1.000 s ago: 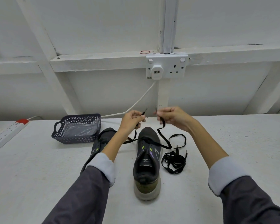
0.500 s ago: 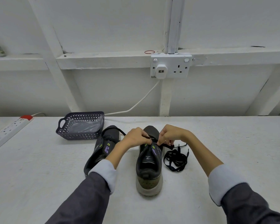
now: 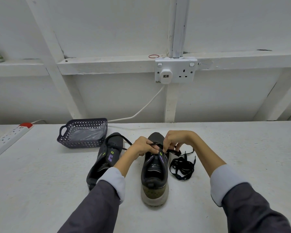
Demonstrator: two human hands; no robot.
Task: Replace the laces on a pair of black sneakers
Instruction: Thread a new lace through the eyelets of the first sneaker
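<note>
Lacing under way on centre sneaker (image 3: 155, 175), which sits mid-table (image 3: 40, 174) with its heel toward the camera. Left hand (image 3: 144, 146) and right hand (image 3: 176, 140) meet over its toe-end eyelets. Fingers (image 3: 168, 148) on both are curled and pinch runs of the black lace (image 3: 154, 144); the exact eyelet is hidden by the hands. Eyelets nearer the tongue opening look bare, so this shoe seems early in threading.

Second sneaker (image 3: 106, 158) lies just beside it at 9 o'clock, tilted. A lace strand crosses its toe toward the left hand; can't tell if this shoe is laced.

Loose lace bundle (image 3: 181, 167) lies at 3 o'clock, untouched. Basket (image 3: 84, 144) at 10 o'clock.

Left to do, probably: finish threading, tie, then check the second shoe.
</note>
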